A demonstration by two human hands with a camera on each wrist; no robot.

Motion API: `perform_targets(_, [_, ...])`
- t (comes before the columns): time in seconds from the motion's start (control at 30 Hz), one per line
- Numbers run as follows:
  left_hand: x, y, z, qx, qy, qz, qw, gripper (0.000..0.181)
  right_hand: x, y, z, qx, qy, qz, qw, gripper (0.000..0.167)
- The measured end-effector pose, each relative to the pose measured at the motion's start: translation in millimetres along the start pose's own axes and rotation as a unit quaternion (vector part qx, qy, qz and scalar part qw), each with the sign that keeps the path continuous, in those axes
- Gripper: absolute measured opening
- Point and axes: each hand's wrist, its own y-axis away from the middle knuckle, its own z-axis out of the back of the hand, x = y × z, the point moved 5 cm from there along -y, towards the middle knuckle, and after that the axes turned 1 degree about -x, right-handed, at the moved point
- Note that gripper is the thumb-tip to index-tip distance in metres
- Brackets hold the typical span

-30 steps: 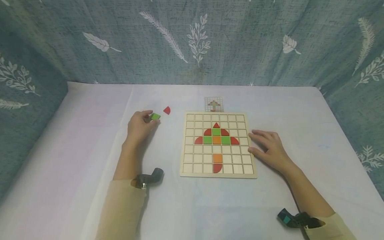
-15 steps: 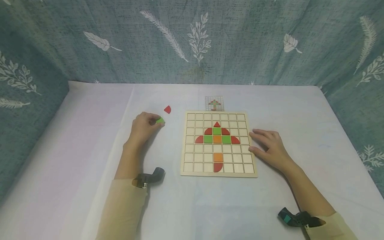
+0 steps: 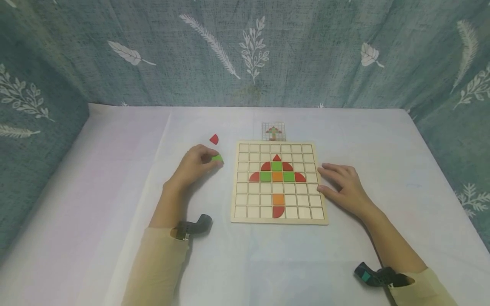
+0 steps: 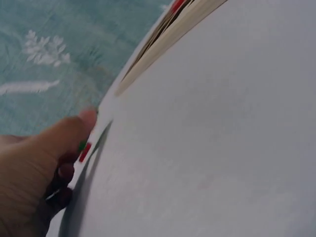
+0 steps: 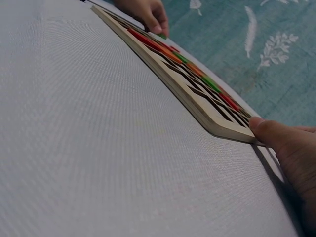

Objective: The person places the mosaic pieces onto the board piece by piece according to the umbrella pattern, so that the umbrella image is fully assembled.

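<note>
Between thumb and fingers, my left hand pinches a green square tile, held left of the wooden grid board. The fingers cover part of the tile; in the left wrist view only a sliver of green shows by the thumb. A loose red quarter-circle tile lies just beyond that hand. Red, green and orange tiles form an arrow-like pattern in the board's cells, with an orange square and a red quarter-circle lower down. At the board's right edge, my right hand touches the rim with relaxed fingers.
Behind the board, a small pattern card lies against its far edge. A white cloth covers the table. Past the far edge hangs a teal leaf-print curtain. Dark wrist cameras sit on both forearms.
My left hand has pinched the green tile and carried it right, toward the board, and slightly nearer to me. My right hand stays at the board's edge.
</note>
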Motion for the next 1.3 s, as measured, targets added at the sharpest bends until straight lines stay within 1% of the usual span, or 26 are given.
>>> perform_targets(0.1, [-9.3, -1.9, -8.0, 0.028, 0.040, -0.001, 0.9988, 0.032, 0.2, -0.6, 0.4, 0.001, 0.006, -0.004, 1.0000, 0.050])
perform_targets(0.17, [-15.3, -2.3, -12.6, 0.041, 0.058, -0.002, 0.9975, 0.031, 0.1, -0.6, 0.3, 0.003, 0.009, -0.008, 0.9999, 0.050])
perform_targets(0.33, [-28.9, -1.8, -19.9, 0.055, 0.072, -0.009, 0.9959, 0.031, 0.6, 0.0, -0.6, 0.004, 0.005, -0.012, 0.9999, 0.050])
perform_targets(0.4, [-34.8, -2.1, -22.9, 0.062, 0.070, -0.023, 0.9953, 0.032, 0.9, -0.1, -0.4, 0.003, 0.004, -0.009, 0.9999, 0.050])
perform_targets(0.53, [-48.4, -2.6, -29.0, 0.080, 0.057, -0.054, 0.9937, 0.031, 1.2, 0.0, 0.1, 0.001, 0.002, -0.007, 1.0000, 0.049])
perform_targets(0.67, [-65.2, -1.1, -38.1, 0.106, 0.040, -0.085, 0.9899, 0.030, 0.9, 0.0, -0.1, 0.000, 0.000, -0.007, 1.0000, 0.049])
perform_targets(0.83, [-86.7, 2.7, -54.0, 0.126, 0.031, -0.152, 0.9798, 0.031, 0.9, -0.4, 0.0, -0.004, 0.001, -0.002, 1.0000, 0.049])
perform_targets(0.9, [-94.2, 3.7, -62.0, 0.133, 0.026, -0.171, 0.9759, 0.031, 1.6, -0.6, -0.1, -0.005, 0.003, -0.001, 1.0000, 0.049])
perform_targets(1.0, [-105.6, 6.2, -73.4, 0.146, 0.001, -0.195, 0.9699, 0.031, 2.5, -0.6, -0.5, -0.004, 0.001, -0.001, 1.0000, 0.049])
perform_targets(1.1, [-113.0, 8.9, -81.8, 0.150, -0.017, -0.208, 0.9665, 0.032, 2.2, -0.3, -0.5, -0.005, -0.002, 0.000, 1.0000, 0.049])
perform_targets(1.23, [-116.1, 11.9, -89.2, 0.149, -0.038, -0.197, 0.9684, 0.035, 1.2, -0.1, -0.3, -0.005, 0.001, -0.003, 1.0000, 0.049])
perform_targets(1.3, [-116.2, 13.2, -92.8, 0.150, -0.056, -0.196, 0.9675, 0.035, 0.8, -0.4, -0.2, -0.005, 0.001, -0.003, 1.0000, 0.049])
